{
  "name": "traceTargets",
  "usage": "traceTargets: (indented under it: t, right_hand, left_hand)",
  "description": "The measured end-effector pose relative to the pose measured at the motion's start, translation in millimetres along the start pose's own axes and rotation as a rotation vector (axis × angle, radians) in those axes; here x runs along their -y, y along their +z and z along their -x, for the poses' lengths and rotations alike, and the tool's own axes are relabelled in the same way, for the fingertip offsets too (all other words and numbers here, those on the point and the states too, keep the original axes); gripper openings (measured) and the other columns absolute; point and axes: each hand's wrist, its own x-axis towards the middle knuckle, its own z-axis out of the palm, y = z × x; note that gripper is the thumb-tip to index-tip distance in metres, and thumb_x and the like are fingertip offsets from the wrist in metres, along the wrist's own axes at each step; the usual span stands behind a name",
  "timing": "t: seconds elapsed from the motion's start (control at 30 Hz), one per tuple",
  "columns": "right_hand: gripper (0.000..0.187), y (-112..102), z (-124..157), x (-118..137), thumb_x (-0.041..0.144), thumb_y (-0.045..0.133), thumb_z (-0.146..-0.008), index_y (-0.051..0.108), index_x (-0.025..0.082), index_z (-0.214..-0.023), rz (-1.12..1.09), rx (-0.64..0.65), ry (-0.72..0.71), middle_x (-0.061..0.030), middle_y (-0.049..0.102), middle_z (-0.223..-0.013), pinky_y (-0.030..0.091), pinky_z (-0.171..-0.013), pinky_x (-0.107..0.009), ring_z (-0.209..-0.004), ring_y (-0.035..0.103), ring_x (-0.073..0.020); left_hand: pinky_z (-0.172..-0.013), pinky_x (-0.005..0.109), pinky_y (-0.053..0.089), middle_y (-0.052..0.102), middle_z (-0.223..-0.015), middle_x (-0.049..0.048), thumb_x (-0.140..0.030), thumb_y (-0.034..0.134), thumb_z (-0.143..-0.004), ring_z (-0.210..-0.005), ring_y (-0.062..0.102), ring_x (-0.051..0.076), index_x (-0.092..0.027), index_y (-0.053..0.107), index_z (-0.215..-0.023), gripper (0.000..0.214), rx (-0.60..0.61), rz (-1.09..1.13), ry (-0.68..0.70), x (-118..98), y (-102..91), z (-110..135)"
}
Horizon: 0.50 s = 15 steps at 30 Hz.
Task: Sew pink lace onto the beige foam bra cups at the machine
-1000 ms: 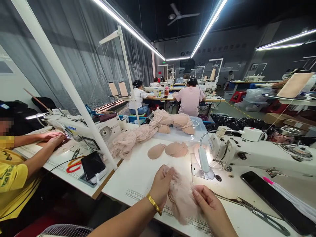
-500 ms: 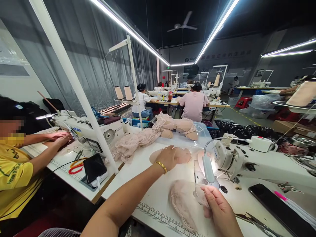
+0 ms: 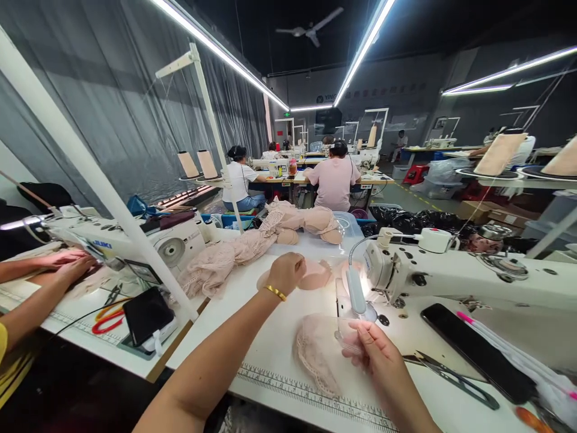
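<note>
Lace (image 3: 313, 355) lies spread at the lower centre of the frame, its right side pinched between thumb and fingertips of the right hand (image 3: 376, 349). Nearer mid-frame, the left hand (image 3: 286, 273) curls its fingers above beige cups (image 3: 316, 276); whether they grip one, I cannot tell.

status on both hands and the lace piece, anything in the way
Left hand at the beige cups, grip unclear. Right hand pinching sheer lace piece over tabletop. Phone and snips to its right, neither blocking.
</note>
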Motion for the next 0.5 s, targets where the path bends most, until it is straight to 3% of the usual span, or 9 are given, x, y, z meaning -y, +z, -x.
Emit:
traceTargets:
  t: [0.13,0.23,0.4,0.43,0.5]
  right_hand:
    - [0.068,-14,7,-1,0.082,0.069,-0.085,0.073,0.020,-0.114,-0.036,0.027,0.024,-0.0071,0.077,-0.095,0.055,-0.077,-0.037,-0.084,0.074,-0.0255]
    - [0.068,-21,11,-4,0.082,0.068,-0.086,0.074,0.021,-0.116,-0.016,0.053,0.003,-0.0071,0.077,-0.097,0.057,-0.080,-0.038,-0.082,0.071,-0.0231]
    - [0.062,-23,16,-5,0.071,0.080,-0.082,0.072,0.022,-0.120,0.172,0.096,-0.101,-0.0054,0.076,-0.095,0.058,-0.081,-0.036,-0.083,0.071,-0.0230]
    - [0.056,-23,19,-2,0.067,0.077,-0.086,0.072,0.023,-0.120,0.256,0.115,-0.158,-0.0046,0.076,-0.093,0.058,-0.080,-0.035,-0.083,0.071,-0.0227]
    - [0.039,-20,26,10,0.056,0.067,-0.098,0.070,0.025,-0.122,0.489,0.174,-0.357,-0.0024,0.075,-0.088,0.058,-0.078,-0.032,-0.081,0.072,-0.0204]
  left_hand:
    - [-0.080,0.025,0.056,0.080,-0.098,-0.0008,-0.028,0.063,-0.098,-0.090,0.073,0.017,-0.022,0.077,-0.097,0.015,0.135,0.171,0.098,-19,-27.2,41]
    - [-0.077,0.024,0.054,0.081,-0.094,-0.0028,-0.026,0.066,-0.095,-0.087,0.074,0.016,-0.022,0.078,-0.094,0.013,0.234,0.260,0.194,-35,-26.4,70]
    - [-0.086,0.036,0.055,0.080,-0.092,0.0068,-0.023,0.063,-0.095,-0.090,0.074,0.025,-0.017,0.077,-0.095,0.015,0.226,0.166,0.298,-48,-4.4,86]
    - [-0.091,0.039,0.056,0.080,-0.098,0.0094,-0.024,0.067,-0.093,-0.096,0.074,0.028,-0.016,0.077,-0.101,0.015,0.238,0.162,0.319,-50,-3.7,86]
    - [-0.105,0.047,0.053,0.077,-0.124,0.0162,-0.033,0.080,-0.086,-0.118,0.070,0.035,-0.013,0.073,-0.125,0.044,0.318,0.190,0.410,-54,-8.5,84]
